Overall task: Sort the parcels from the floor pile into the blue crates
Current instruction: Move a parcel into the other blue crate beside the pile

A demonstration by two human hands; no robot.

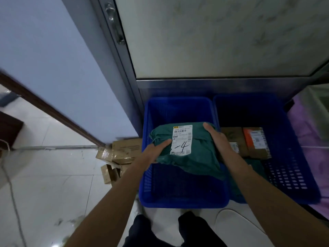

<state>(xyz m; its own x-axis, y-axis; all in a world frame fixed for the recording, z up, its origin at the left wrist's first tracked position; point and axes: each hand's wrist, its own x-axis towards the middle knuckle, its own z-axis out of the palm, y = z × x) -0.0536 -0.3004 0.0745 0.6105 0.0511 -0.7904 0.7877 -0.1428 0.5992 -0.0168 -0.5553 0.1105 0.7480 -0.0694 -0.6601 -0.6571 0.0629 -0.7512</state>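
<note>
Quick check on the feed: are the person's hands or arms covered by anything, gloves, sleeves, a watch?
No. Left hand and right hand are bare, without gloves, rings or a watch. Both forearms are bare as far as the frame shows; no sleeve is visible.

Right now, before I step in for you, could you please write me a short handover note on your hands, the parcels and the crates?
Left hand and right hand: both grip the green soft parcel, label up with a handwritten 4, held over the left blue crate.
Left crate: nothing visible inside yet.
Right blue crate: already holds a brown box, an orange-labelled box and a dark green parcel.
Left to do: place this parcel, then sort the cardboard boxes still on the floor left of the crates.
</note>
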